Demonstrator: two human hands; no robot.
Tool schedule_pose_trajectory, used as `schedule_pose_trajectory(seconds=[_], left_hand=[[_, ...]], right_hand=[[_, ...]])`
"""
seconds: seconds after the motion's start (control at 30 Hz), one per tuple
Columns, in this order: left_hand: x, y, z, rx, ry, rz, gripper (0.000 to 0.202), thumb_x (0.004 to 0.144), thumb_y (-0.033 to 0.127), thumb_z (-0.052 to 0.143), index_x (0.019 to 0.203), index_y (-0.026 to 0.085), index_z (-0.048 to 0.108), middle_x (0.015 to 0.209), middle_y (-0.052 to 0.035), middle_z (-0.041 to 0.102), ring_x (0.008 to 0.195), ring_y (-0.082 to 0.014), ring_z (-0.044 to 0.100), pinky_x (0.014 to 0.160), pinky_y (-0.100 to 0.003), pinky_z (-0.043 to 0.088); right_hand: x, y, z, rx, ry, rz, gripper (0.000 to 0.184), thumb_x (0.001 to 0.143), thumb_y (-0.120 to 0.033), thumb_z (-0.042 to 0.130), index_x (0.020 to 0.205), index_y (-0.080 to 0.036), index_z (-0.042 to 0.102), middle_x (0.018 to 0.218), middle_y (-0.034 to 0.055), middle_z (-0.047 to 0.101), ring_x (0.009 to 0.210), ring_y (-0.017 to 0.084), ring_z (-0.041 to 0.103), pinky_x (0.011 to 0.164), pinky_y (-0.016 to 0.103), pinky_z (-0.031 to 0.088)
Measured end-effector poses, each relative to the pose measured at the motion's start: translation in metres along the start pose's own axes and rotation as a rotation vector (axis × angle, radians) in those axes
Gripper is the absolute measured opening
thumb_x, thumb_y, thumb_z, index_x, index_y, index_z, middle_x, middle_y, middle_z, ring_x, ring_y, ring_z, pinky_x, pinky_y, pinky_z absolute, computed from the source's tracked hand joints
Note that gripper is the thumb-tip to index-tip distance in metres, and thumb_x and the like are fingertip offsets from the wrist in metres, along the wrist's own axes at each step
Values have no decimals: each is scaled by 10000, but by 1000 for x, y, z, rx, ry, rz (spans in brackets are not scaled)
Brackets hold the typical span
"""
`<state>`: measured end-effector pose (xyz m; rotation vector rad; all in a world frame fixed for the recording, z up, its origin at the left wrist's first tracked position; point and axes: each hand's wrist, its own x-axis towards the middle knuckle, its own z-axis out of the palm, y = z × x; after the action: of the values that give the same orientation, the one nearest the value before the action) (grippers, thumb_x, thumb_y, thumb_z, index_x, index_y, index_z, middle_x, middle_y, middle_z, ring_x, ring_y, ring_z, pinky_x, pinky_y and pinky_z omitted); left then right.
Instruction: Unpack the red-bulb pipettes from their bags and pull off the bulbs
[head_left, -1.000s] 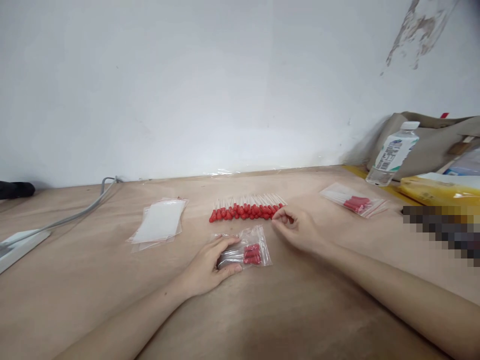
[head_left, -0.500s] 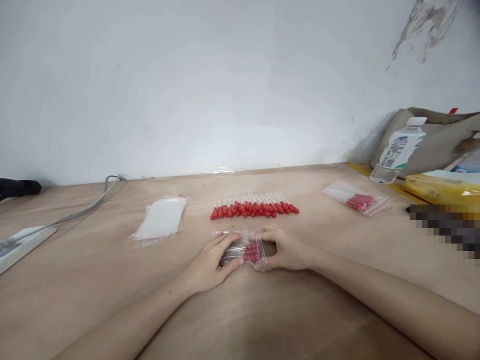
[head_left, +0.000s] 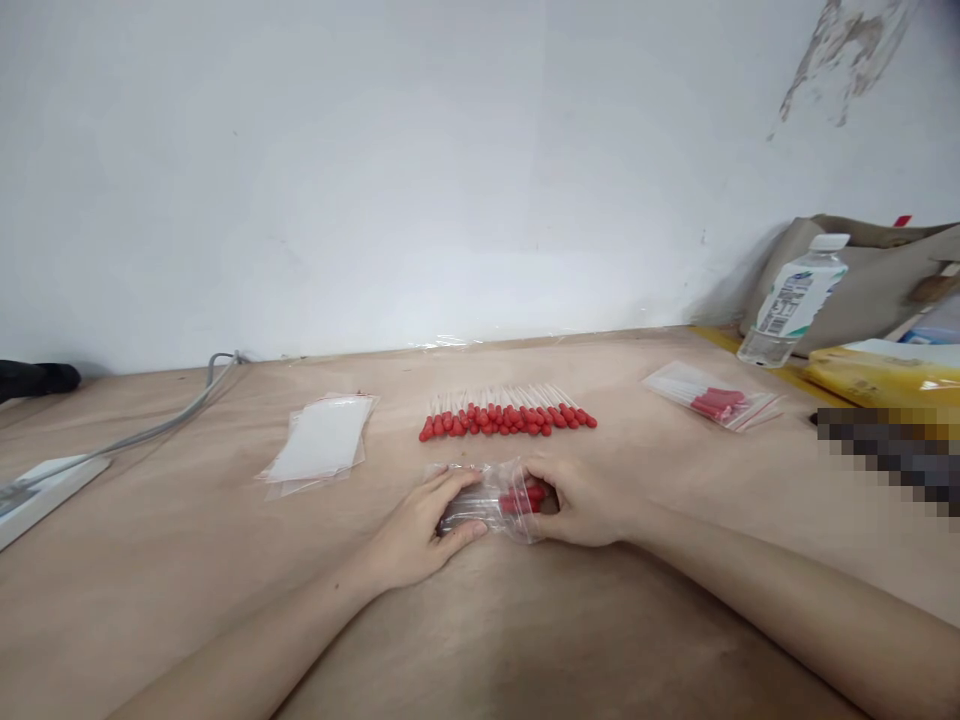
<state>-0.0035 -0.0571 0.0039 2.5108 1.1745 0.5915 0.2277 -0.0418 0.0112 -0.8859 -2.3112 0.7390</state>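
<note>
My left hand (head_left: pixel 424 525) grips the closed end of a clear plastic zip bag (head_left: pixel 487 515) between thumb and fingers. Inside the bag lie thin white sticks with red tips (head_left: pixel 517 500), heads pointing right. At the bag's mouth, my right hand (head_left: pixel 574 500) curls its thumb and fingers around the red ends, some of which reach the opening. Its inner fingertips are partly hidden. Just beyond both hands, a row of loose red-tipped sticks (head_left: pixel 510 415) lies with its heads toward me.
A stack of flat zip bags (head_left: pixel 322 440) lies left, and a filled zip bag (head_left: pixel 709 395) lies right. Farther right are a bottle (head_left: pixel 795 300), a beige bag (head_left: pixel 870 280) and a yellow packet (head_left: pixel 885 375). A grey cable (head_left: pixel 165 425) runs along the left; a wall stands behind.
The red tips have shifted right inside the bag, toward its mouth and my right fingers. My right hand has closed in around them; my left hand has stayed nearly still.
</note>
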Motion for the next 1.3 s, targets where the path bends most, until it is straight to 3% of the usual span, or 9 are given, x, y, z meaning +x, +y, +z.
schedule_pose_trajectory(seconds=[0.3,0.5,0.57,0.7,0.8,0.9,1.1,1.3], left_hand=[[0,1,-1,8,1,-4,448,826,409,484,1230,227,415,1239,-71,507,1132,-225,469,969,-412,374],[-1,2,-3,8,-28,-22,448,833,418,470,1238,237,409,1262,-66,489,1160,-227,447,998,-428,341],[-1,1,-2,2,-32,-18,450,834,416,470,1241,237,403,1267,-64,485,1161,-225,445,1006,-431,332],[0,-2,0,7,-25,-5,447,833,414,473,1235,230,403,1265,-65,485,1159,-221,446,1021,-434,309],[0,-2,0,7,-25,2,444,834,414,471,1234,231,403,1270,-66,481,1165,-222,439,1024,-435,303],[0,-2,-1,5,-32,-1,452,830,418,477,1234,228,407,1265,-67,487,1178,-225,427,1015,-426,319],[0,0,-2,3,-17,3,446,825,420,484,1222,224,430,1253,-71,500,1178,-231,431,1004,-423,337],[0,-1,-1,4,-15,4,454,826,421,484,1231,224,425,1259,-73,496,1186,-233,424,1002,-426,338]], right_hand=[[4,8,-7,206,30,42,182,772,-266,555,907,-175,635,841,31,654,708,126,578,632,248,471],[1,22,-59,333,122,190,265,671,-364,661,824,-149,639,765,38,667,705,140,618,643,266,501],[-2,27,-80,313,223,211,304,638,-392,685,828,-158,645,767,47,673,707,156,626,639,286,509],[1,40,-99,177,602,161,299,627,-419,692,792,-173,648,712,53,670,640,159,618,585,289,508],[13,53,-89,-31,780,105,261,659,-413,671,776,-180,654,738,55,658,648,162,608,593,300,511],[26,66,-69,-219,844,14,191,715,-369,627,760,-186,660,784,50,630,669,151,596,634,305,521],[33,80,-41,-373,703,-41,152,798,-291,529,802,-217,662,845,48,606,764,158,591,686,303,511],[29,82,-36,-450,619,-60,201,816,-293,498,874,-198,665,910,73,595,794,170,589,744,323,494]])
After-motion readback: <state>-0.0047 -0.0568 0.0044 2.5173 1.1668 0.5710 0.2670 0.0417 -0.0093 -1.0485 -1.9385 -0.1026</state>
